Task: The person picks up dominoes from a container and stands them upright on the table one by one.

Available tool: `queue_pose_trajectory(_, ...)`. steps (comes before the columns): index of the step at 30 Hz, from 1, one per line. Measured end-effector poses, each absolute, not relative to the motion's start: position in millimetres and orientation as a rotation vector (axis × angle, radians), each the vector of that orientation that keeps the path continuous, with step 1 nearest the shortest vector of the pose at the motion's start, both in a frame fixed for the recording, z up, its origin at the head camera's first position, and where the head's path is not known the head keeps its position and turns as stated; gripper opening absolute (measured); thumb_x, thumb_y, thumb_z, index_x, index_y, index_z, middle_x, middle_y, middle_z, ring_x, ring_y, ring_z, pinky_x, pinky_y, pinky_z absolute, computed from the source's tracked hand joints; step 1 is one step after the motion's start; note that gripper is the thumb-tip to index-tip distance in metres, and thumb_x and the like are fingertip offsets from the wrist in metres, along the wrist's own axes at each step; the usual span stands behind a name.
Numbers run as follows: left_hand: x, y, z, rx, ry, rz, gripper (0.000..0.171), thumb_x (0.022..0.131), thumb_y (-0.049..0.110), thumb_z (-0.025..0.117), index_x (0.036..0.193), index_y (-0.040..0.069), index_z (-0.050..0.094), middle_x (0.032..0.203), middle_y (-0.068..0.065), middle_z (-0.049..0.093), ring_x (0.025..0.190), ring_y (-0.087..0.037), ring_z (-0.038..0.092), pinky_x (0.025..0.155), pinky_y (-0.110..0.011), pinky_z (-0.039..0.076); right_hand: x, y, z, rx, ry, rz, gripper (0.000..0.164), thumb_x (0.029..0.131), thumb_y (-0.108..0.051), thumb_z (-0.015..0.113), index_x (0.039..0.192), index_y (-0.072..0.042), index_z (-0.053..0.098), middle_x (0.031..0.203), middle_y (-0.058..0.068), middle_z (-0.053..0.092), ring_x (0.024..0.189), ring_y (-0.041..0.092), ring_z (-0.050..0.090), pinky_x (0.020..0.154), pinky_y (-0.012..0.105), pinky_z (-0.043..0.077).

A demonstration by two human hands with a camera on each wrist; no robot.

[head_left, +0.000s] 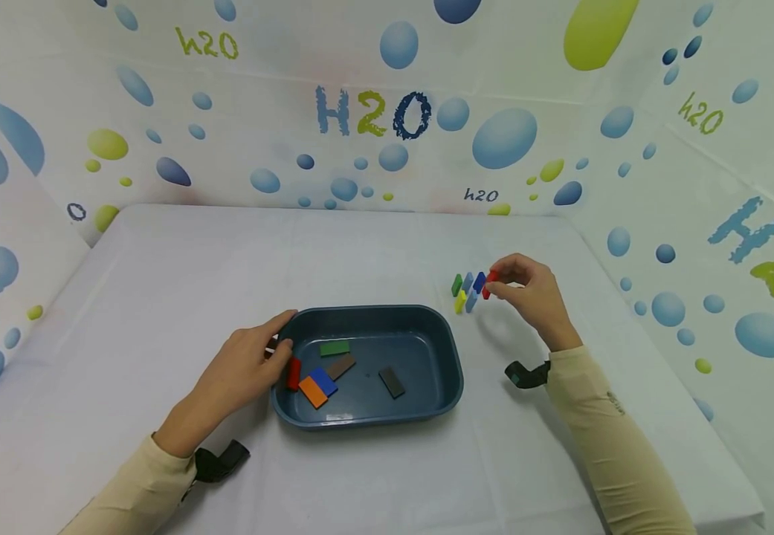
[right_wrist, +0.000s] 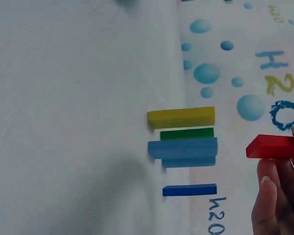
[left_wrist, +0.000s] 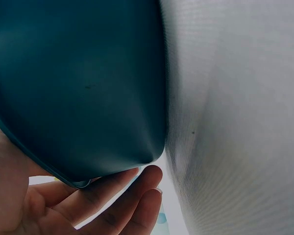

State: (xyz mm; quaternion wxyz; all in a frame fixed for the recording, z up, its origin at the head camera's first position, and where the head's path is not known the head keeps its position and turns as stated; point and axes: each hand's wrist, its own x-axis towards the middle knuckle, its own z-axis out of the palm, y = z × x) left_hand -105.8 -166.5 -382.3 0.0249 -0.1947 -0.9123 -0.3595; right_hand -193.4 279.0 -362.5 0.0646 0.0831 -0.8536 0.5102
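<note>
My right hand (head_left: 529,293) pinches a red domino (right_wrist: 275,147) between thumb and fingertips, and the right wrist view shows it held apart from the standing dominoes. Just left of it, several dominoes stand upright on the cloth: a yellow one (right_wrist: 181,118), a green one (right_wrist: 187,133), a dark blue one (right_wrist: 189,190) and two light blue ones. At the left end of a dark blue plastic tub (head_left: 387,420), my left hand (head_left: 242,362) grips the rim, thumb on top and fingers along the outer wall (left_wrist: 78,93).
Loose dominoes lie in the tub: orange (head_left: 313,392), blue (head_left: 323,382), brown (head_left: 341,367), green (head_left: 334,348), dark grey (head_left: 392,382) and red (head_left: 294,374). White cloth (head_left: 179,275) covers the table, and a patterned curtain (head_left: 293,67) hangs behind it.
</note>
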Motion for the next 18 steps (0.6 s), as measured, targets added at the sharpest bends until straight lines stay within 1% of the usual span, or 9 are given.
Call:
queue_pose_trajectory(6,-105.7,-166.4,-382.2,-0.602,-2.822,-1.11,0.047,0.102,0.006,0.057,0.147,-0.008,0.052,0.111,-0.025,0.072,0.091,-0.034,0.073,0.072,-0.045,0.061,-197.1,281.2,-369.9,0.215,-2.636,1.5,0.031,0.094,-0.014,0.08,0.117,0.002,0.068,0.11,0.014,0.072,0.1,0.025,0.065,0.08,0.028,0.053)
queue_pose_trajectory(9,-105.5,-166.3,-382.3,-0.602,-2.824,-1.115,0.047,0.103,0.007,0.057,0.147,-0.008,0.052,0.111,-0.025,0.072,0.092,-0.034,0.074,0.072,-0.046,0.061,-199.3,282.5,-374.0,0.193,-2.662,1.478,0.029,0.094,-0.014,0.079,0.117,0.0,0.068,0.111,0.014,0.072,0.102,0.026,0.064,0.083,0.028,0.053)
queue_pose_trajectory(13,-105.3,-166.1,-382.5,-0.599,-2.83,-1.118,0.047,0.103,0.007,0.057,0.147,-0.008,0.051,0.113,-0.025,0.072,0.094,-0.035,0.074,0.073,-0.046,0.061,-202.3,284.6,-379.5,0.167,-2.684,1.448,0.026,0.094,-0.011,0.078,0.116,-0.002,0.068,0.112,0.013,0.072,0.102,0.027,0.064,0.081,0.027,0.054)
queue_pose_trajectory(18,-105.3,-166.0,-382.5,-0.59,-2.832,-1.11,0.047,0.102,0.007,0.058,0.147,-0.008,0.052,0.113,-0.026,0.072,0.092,-0.034,0.073,0.07,-0.044,0.061,-204.3,286.3,-384.1,0.131,-2.729,1.431,0.025,0.095,-0.009,0.076,0.117,-0.003,0.067,0.114,0.014,0.071,0.103,0.028,0.063,0.08,0.026,0.054)
